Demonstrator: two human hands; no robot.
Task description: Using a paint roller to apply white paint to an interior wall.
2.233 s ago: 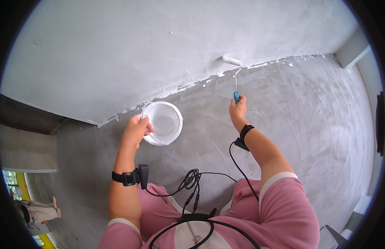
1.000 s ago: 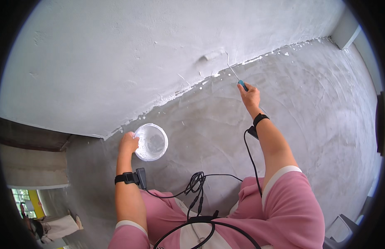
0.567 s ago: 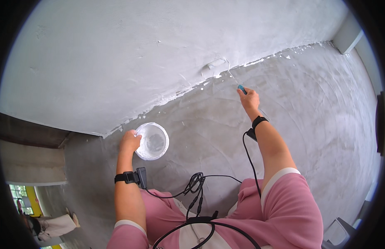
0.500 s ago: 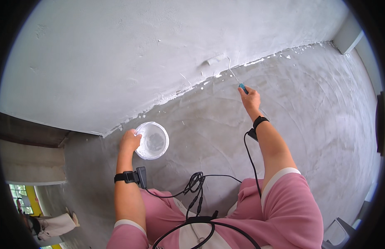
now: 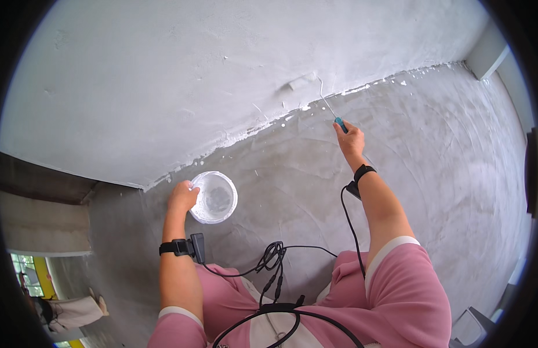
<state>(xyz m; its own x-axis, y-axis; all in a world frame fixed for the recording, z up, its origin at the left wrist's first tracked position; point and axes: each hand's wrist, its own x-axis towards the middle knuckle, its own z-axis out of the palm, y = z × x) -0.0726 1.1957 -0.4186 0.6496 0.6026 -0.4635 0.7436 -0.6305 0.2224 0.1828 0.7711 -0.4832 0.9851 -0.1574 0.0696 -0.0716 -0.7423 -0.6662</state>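
With my left hand [image 5: 182, 196] I grip the rim of a round white bucket [image 5: 231, 200], thumb over the edge. White residue coats its inside. My right hand [image 5: 351, 139] is closed round the teal handle of a paint roller [image 5: 340, 123]. The roller's thin wire frame runs up to a white sleeve [image 5: 304, 81], which rests against the white wall [image 5: 182, 75] a little above its bottom edge. White specks and a ragged white line mark where the wall meets the grey floor [image 5: 280, 191].
Black cables [image 5: 275, 255] loop from the bands on both my wrists across my lap. A dark recess [image 5: 43, 180] opens at the wall's left end. Another person's light-trousered leg [image 5: 77, 313] shows at lower left. A pale column [image 5: 486, 52] juts out at the far right.
Very little differs. Both hands keep their grips, and the roller sleeve stays at nearly the same spot on the wall. The view has shifted slightly.
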